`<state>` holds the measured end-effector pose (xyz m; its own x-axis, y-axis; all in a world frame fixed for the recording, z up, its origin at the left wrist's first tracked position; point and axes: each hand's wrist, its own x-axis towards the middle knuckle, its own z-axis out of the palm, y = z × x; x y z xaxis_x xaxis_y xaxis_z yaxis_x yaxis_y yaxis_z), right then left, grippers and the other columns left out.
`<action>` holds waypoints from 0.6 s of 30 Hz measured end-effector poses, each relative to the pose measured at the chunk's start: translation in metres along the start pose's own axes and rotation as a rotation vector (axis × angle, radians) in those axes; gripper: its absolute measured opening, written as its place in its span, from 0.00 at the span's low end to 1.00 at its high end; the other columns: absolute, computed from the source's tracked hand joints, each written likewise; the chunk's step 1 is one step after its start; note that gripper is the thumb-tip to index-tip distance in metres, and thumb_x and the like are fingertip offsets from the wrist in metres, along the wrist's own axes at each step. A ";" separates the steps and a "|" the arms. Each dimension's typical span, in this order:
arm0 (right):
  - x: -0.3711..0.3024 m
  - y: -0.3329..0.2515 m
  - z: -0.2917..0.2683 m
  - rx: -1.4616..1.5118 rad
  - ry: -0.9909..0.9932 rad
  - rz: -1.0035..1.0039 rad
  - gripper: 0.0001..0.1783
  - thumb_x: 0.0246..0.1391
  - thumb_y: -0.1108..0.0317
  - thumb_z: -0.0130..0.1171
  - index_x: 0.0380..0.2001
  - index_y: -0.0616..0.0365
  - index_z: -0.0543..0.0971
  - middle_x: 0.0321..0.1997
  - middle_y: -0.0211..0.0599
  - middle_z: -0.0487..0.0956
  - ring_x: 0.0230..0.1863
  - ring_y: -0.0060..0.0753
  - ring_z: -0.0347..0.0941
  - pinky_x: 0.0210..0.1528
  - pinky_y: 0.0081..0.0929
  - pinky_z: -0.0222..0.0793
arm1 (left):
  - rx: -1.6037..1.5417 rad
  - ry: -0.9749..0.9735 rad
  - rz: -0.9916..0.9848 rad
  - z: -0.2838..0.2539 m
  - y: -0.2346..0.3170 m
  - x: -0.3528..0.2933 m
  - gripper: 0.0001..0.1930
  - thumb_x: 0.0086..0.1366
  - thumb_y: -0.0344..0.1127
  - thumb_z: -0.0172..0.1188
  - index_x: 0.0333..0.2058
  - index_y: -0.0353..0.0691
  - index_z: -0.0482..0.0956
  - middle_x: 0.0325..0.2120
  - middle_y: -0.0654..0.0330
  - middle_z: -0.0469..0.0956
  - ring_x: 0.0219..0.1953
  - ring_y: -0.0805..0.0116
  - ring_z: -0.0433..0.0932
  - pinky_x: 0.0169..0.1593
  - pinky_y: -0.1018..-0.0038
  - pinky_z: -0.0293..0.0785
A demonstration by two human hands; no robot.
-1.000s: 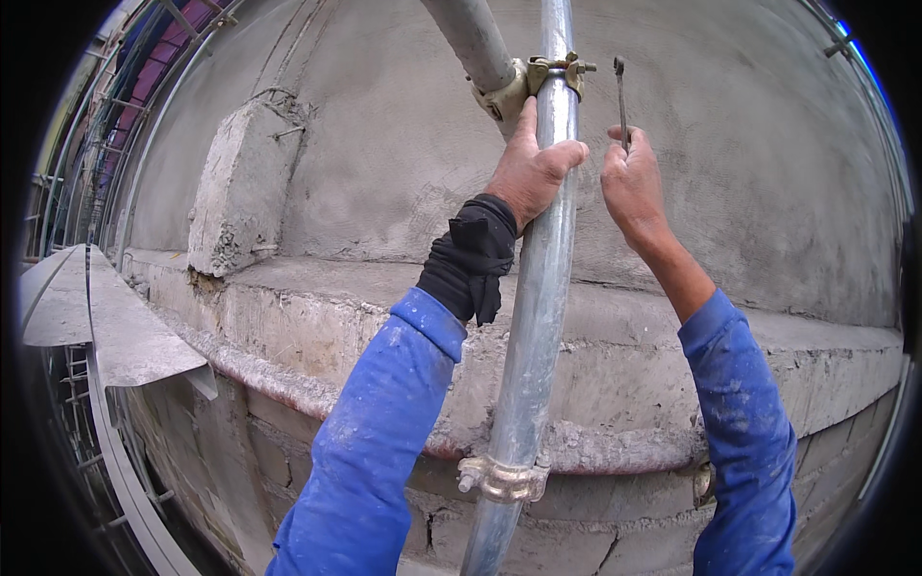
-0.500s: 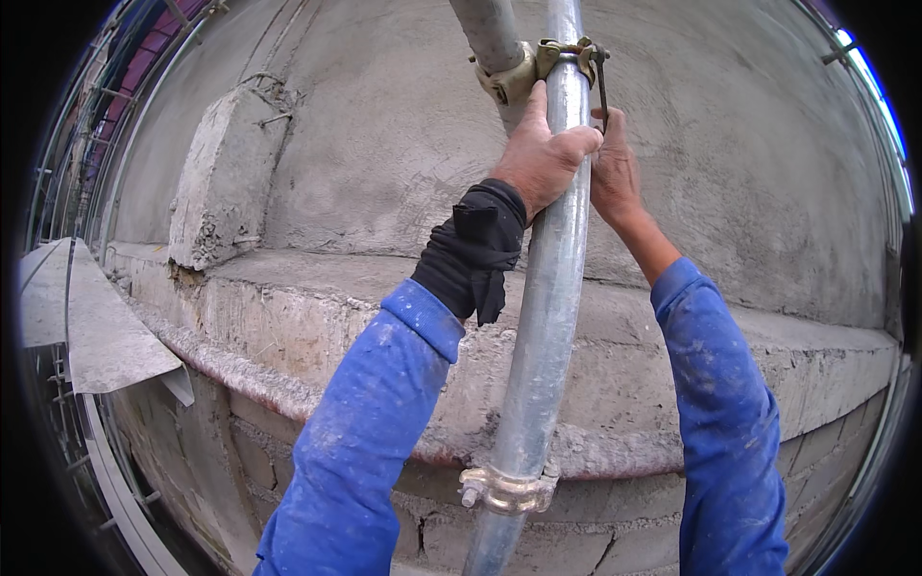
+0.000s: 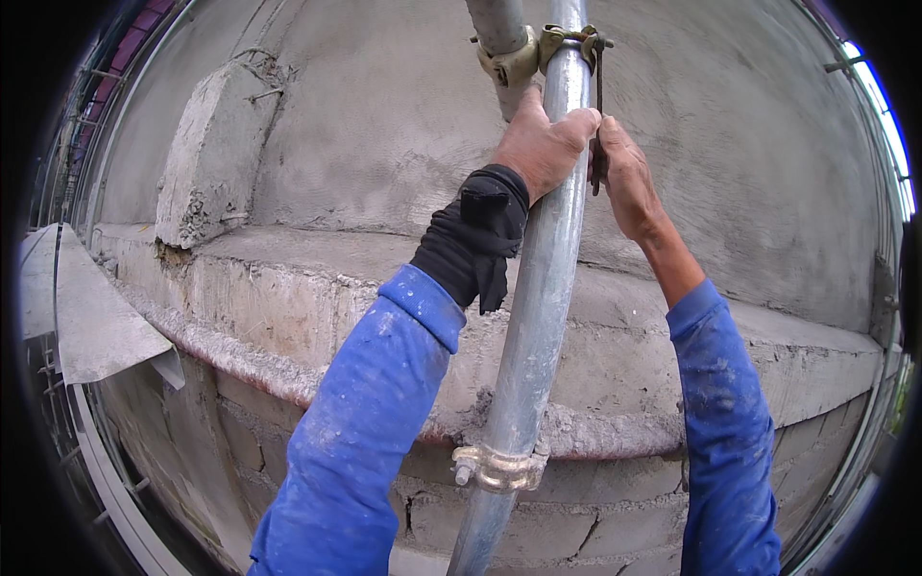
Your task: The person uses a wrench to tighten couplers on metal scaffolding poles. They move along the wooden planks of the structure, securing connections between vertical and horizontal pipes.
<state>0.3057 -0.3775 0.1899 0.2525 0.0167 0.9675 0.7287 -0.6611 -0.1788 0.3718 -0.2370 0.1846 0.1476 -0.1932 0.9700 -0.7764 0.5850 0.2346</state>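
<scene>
My left hand point(image 3: 543, 152) is closed round an upright galvanized scaffold pole point(image 3: 540, 307), its thumb across the front. Just above it, a brass-coloured coupler point(image 3: 569, 46) clasps the pole beside a second, slanting pole point(image 3: 497, 27) with its own clamp point(image 3: 509, 65). From the coupler's bolt hangs a thin dark wrench point(image 3: 599, 88). My right hand point(image 3: 629, 182) pinches that wrench right of the pole, thumb uppermost, while its lower end shows below the fingers. Both sleeves are blue, and black cloth wraps my left wrist.
Lower on the pole sits another coupler point(image 3: 499, 468). Behind stands a grey plastered wall point(image 3: 384, 125) with a concrete ledge point(image 3: 288, 298) and blockwork point(image 3: 547, 523) beneath. A concrete stub point(image 3: 213, 154) juts out at left, near a grey sheet point(image 3: 101, 317) and scaffolding tubes point(image 3: 82, 144).
My right hand has moved slightly down and outward with the wrench, which now hangs more upright. The left hand keeps its hold on the pole. The view has shifted a little.
</scene>
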 end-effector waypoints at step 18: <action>-0.011 -0.144 0.024 -0.381 -0.021 0.525 0.13 0.68 0.63 0.42 0.28 0.54 0.69 0.21 0.23 0.61 0.19 0.18 0.53 0.25 0.23 0.59 | 0.263 0.148 -0.134 0.008 -0.021 -0.066 0.37 0.46 0.42 0.63 0.52 0.22 0.64 0.39 0.45 0.76 0.40 0.58 0.78 0.46 0.67 0.76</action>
<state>0.2136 -0.2647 0.2005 0.5288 -0.3688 0.7645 0.2288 -0.8054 -0.5468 0.3736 -0.2428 0.1147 0.3312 -0.1268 0.9350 -0.8728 0.3353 0.3547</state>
